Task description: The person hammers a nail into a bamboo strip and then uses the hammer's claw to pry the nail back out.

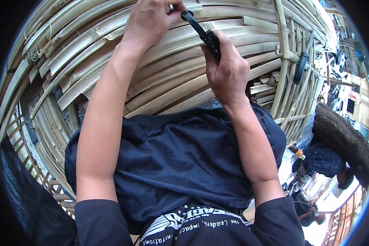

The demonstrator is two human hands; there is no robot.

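Observation:
My right hand [228, 71] is wrapped round the riveted grip of a slim black hand tool [197, 29]. A curved shaft runs from that grip to a rounded end; its exact kind cannot be made out. At that end, near the top edge, my left hand [149, 24] has its fingers bent and pressed together; what they hold, if anything, is hidden. Beneath both hands lie several split bamboo strips [172, 74], stacked side by side and running across the view. A dark cloth [180, 151] covers my lap below them.
A black-handled blade [302, 67] is stuck upright at the bamboo rail on the right. Beyond it are a thick log [342, 135], an orange-topped bottle [300, 154] and two people. Slatted bamboo lattice [22, 139] stands at the left.

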